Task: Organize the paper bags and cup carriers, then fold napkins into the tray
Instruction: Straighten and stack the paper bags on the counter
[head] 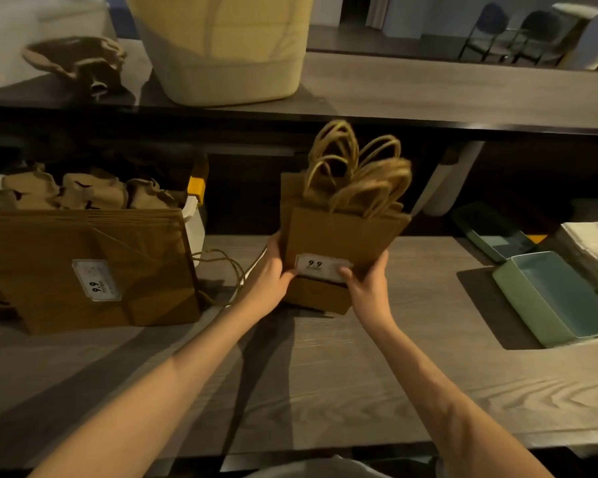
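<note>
- We hold the small paper bags (342,236) upright on the worktop (325,367), left hand (270,274) and right hand (366,281) each with a closed grip on the bundle's lower edges
- Loosening either side, we judge, lets the bundle fan out or topple toward the green tray (518,291)

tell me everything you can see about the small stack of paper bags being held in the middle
The small stack of paper bags is brown kraft paper, folded flat and held upright on its bottom edge on the wooden counter. Twisted paper rope handles loop up from the top, fanned unevenly. A white price label reading 9.9 sits low on the front. The left hand grips its left edge and the right hand its lower right, thumbs on the front.
</note>
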The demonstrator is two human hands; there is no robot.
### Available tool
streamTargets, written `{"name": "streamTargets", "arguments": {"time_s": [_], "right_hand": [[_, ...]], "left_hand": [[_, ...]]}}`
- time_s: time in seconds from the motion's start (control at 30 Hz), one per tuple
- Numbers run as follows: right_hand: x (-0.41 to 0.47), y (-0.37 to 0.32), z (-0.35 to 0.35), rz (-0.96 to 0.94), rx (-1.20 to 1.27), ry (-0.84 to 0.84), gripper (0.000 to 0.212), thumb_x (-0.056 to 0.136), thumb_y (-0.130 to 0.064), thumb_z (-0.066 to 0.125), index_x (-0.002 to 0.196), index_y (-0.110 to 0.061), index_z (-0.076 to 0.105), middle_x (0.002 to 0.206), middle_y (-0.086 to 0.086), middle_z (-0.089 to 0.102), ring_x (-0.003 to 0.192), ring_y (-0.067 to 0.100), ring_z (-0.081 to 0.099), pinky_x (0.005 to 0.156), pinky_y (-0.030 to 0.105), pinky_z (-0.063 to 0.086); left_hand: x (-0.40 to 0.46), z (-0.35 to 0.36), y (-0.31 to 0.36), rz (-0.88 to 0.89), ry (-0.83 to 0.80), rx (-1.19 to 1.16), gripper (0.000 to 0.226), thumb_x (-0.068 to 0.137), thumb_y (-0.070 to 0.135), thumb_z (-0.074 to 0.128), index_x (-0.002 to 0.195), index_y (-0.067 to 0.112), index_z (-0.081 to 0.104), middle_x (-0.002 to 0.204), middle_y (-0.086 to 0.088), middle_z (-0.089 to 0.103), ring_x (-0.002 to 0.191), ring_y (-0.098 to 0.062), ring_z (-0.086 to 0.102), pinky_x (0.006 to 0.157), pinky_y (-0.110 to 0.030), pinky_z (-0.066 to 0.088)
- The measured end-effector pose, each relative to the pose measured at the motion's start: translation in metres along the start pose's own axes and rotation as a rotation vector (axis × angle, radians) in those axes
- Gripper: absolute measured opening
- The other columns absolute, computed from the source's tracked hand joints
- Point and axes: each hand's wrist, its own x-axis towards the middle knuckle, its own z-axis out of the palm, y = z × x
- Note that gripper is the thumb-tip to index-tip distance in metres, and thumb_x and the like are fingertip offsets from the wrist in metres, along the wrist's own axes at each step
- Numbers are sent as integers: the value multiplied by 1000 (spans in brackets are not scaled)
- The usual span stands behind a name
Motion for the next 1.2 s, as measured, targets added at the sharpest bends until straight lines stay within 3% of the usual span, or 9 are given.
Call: {"name": "streamTargets", "arguments": {"time_s": [0.17, 0.3, 0.37, 0.43, 0.57, 0.67, 0.87, 1.0, 1.2], "right_hand": [[-1, 6, 0, 6, -108, -94, 65, 91, -19, 58, 142, -16, 17, 123, -7, 42, 113, 7, 44, 94, 21, 40], [1, 6, -2, -13, -25, -176, 58, 94, -24, 50, 138, -32, 14, 131, -9, 41, 116, 4, 45, 86, 3, 40], [-1, 9, 1, 2, 4, -173, 68, 91, -32, 49, 146, -27, 9, 135, -9, 39, 115, -2, 45, 86, 1, 40], [-3, 15, 3, 15, 19, -169, 80, 87, -37, 49, 150, -26, 0, 139, -9, 37, 119, -3, 45, 91, 6, 41], [-6, 23, 7, 28, 71, -135, 72, 95, -18, 49, 149, -27, 2, 145, -2, 35, 128, 11, 42, 105, 31, 40], [-4, 21, 10, 48, 98, -106, 71, 95, -12, 51, 148, -26, 6, 145, 2, 35, 129, 17, 41, 106, 39, 40], [-2, 18, 10, 45, 99, -67, 64, 94, -4, 49, 145, -23, 15, 136, 0, 42, 124, 15, 45, 104, 35, 42], [5, -1, -3, -38, 68, -10, 62, 93, -8, 53, 144, -22, 22, 125, -14, 49, 116, 1, 51, 102, 34, 45], [18, -61, -34, -185, 149, 84, 61, 90, -27, 56, 139, -35, 22, 128, -13, 50, 119, 8, 53, 98, 33, 48]], "left_hand": [[0, 1, -13, -90, -36, -35, 84, 90, 13, 58, 147, 20, -4, 147, -8, 33, 133, -24, 36, 99, -22, 31], [8, 4, -18, -131, -94, 2, 96, 86, 8, 62, 146, 22, -11, 149, -7, 29, 135, -24, 33, 108, -33, 31], [10, 9, -22, -154, -107, 17, 98, 85, 5, 64, 146, 22, -11, 149, -7, 29, 135, -23, 33, 109, -36, 30], [9, 13, -26, -162, -97, 27, 98, 84, 3, 63, 146, 22, -10, 149, -7, 30, 135, -24, 33, 110, -38, 30], [14, 18, -29, -183, -37, 33, 95, 84, 3, 62, 146, 25, -6, 147, -7, 33, 133, -27, 36, 110, -47, 32], [14, 21, -27, -163, -33, -1, 93, 83, 1, 61, 146, 25, -3, 148, -6, 32, 134, -26, 34, 111, -47, 31], [7, 24, -27, -140, -27, 9, 83, 87, 1, 57, 146, 21, 1, 142, -5, 39, 132, -24, 39, 107, -38, 34], [8, 16, -2, -99, -110, 34, 95, 87, 4, 60, 147, 14, -14, 153, -6, 23, 139, -22, 26, 111, -35, 26], [22, -12, 64, 174, -150, 39, 90, 86, 9, 63, 146, 21, -3, 148, -5, 29, 135, -19, 32, 111, -37, 29]]}}
